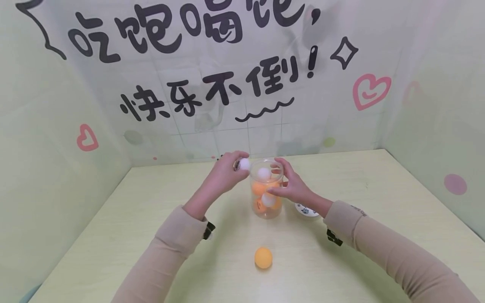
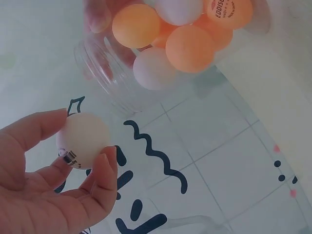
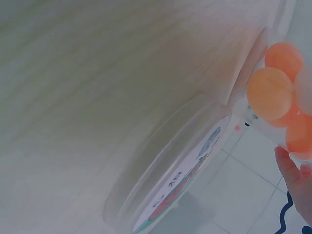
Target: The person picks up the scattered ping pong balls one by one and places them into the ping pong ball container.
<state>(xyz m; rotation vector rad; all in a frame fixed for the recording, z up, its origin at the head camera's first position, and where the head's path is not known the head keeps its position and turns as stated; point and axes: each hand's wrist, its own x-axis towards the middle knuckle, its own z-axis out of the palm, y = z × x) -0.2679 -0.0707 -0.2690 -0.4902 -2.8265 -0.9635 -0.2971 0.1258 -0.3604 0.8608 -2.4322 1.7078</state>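
Observation:
A clear jar (image 1: 267, 212) stands upright on the table with several orange and white ping-pong balls inside. My left hand (image 1: 227, 171) pinches a white ping-pong ball (image 2: 84, 140) between thumb and fingers, just left of the jar's mouth. Dark print shows on that ball. My right hand (image 1: 292, 185) holds the jar from its right side, thumb in front and fingers behind near the rim. In the right wrist view only a fingertip (image 3: 287, 163) shows against the jar. One orange ping-pong ball (image 1: 263, 258) lies on the table in front of the jar.
A round lid (image 1: 307, 210) with printed pictures lies on the table right of the jar, partly under my right forearm. The pale wooden table (image 1: 125, 235) is bounded at the back and sides by curtains (image 1: 212, 139) printed with black lettering and hearts.

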